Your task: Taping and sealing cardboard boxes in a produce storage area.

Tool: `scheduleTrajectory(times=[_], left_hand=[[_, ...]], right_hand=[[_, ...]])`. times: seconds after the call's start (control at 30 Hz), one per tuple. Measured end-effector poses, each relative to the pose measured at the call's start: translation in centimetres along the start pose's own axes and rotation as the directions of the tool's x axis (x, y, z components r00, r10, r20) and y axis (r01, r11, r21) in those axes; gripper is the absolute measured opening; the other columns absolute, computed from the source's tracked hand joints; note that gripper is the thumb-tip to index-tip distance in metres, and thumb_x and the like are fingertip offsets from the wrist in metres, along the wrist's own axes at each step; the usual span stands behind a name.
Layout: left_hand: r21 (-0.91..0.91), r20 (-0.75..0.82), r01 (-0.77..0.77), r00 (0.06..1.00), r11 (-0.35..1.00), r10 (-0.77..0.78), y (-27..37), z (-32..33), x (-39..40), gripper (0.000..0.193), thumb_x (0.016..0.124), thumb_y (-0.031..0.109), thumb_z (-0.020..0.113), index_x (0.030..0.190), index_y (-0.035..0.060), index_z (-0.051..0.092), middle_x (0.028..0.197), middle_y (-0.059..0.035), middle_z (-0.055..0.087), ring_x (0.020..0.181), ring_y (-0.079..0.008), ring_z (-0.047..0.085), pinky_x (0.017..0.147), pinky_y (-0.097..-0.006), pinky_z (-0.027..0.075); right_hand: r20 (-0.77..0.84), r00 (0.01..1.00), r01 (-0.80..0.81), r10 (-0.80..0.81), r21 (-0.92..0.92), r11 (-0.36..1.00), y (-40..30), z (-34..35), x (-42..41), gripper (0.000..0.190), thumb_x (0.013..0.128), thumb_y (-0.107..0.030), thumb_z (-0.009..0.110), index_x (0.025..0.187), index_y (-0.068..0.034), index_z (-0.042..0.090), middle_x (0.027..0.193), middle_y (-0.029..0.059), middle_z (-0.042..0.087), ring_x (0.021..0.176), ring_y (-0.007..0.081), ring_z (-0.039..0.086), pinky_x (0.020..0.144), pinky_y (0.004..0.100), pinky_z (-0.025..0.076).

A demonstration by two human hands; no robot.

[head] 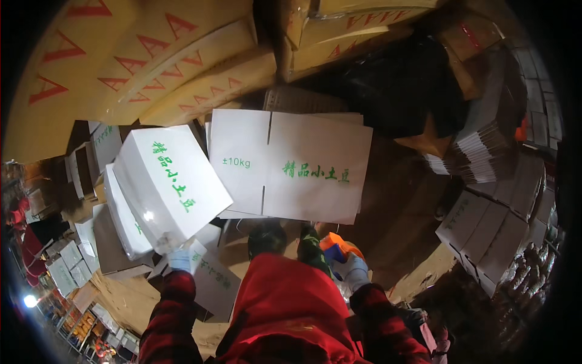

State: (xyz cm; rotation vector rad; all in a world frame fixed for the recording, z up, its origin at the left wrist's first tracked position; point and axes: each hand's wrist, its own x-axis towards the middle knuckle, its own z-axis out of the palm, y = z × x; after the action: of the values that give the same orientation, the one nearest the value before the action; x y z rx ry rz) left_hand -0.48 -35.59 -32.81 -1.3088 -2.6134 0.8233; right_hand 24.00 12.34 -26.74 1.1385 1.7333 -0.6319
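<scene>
My left hand (178, 255), in a light glove, is at the lower end of a taped white carton (175, 182) with green print; its fingers are partly hidden. My right hand (355, 268), gloved too, is closed around an orange and blue tape dispenser (337, 250) by my right leg. In front of my legs lies a flattened white carton (318, 164) with slots and green print, on top of other flat sheets. Another white carton (129, 218) stands against the left side of the taped one.
Large tan cartons (150, 54) with red letters rise across the front. Folded white cardboard (482, 145) is stacked at the right, above white boxes (482, 227). More white cartons (218, 277) stand beside my left arm. Red-clad people (29, 245) are at the far left.
</scene>
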Motion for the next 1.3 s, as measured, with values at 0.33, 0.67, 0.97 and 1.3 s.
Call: scheduleTrajectory(times=[0.33,0.67,0.97,1.3], left_hand=[[-0.791,0.609,0.591,0.782,0.155,0.128,10.2,-0.7,6.4,0.036,0.084,0.036,0.061,0.112,0.0143,0.067,0.111,-0.0151,0.065,0.11,-0.0348,0.057,0.094,-0.0424,0.045],[-0.37,0.929,0.886,0.349,0.279,0.125,10.6,21.5,4.7,0.038,0.084,0.029,0.06,0.119,0.0142,0.059,0.134,-0.0113,0.049,0.13,-0.0268,0.038,0.106,-0.0456,0.033],[0.521,0.8,-0.201,-0.222,-0.829,0.557,23.9,14.9,13.7,0.054,0.068,0.036,0.083,0.1,0.0132,0.047,0.097,-0.0024,0.048,0.096,-0.0189,0.048,0.067,-0.0343,0.051],[0.542,0.796,-0.059,0.356,-0.838,0.49,15.7,-0.1,19.4,0.034,0.08,0.036,0.074,0.102,0.0147,0.06,0.101,0.0008,0.061,0.103,-0.0177,0.054,0.078,-0.038,0.05]], right_hand=[[0.037,0.999,0.007,-0.004,-0.066,0.998,-2.6,3.5,1.7,0.072,0.068,-0.061,0.069,0.108,-0.002,0.062,0.099,0.0204,0.067,0.095,0.0354,0.064,0.085,0.0419,0.049],[0.009,1.0,-0.013,0.013,0.029,1.0,-1.8,4.7,3.4,0.072,0.069,-0.056,0.071,0.11,0.002,0.06,0.096,0.0208,0.067,0.094,0.0363,0.064,0.083,0.04,0.049],[-0.05,0.999,-0.01,0.013,0.066,0.998,-1.5,5.1,1.9,0.077,0.067,-0.058,0.073,0.112,0.003,0.06,0.097,0.0205,0.067,0.094,0.0336,0.065,0.082,0.0389,0.05],[-0.493,0.861,0.383,0.123,0.789,0.48,1.1,0.8,-1.3,0.037,0.078,-0.002,0.074,0.109,-0.001,0.053,0.096,0.0037,0.061,0.085,0.0115,0.058,0.074,0.0262,0.05]])
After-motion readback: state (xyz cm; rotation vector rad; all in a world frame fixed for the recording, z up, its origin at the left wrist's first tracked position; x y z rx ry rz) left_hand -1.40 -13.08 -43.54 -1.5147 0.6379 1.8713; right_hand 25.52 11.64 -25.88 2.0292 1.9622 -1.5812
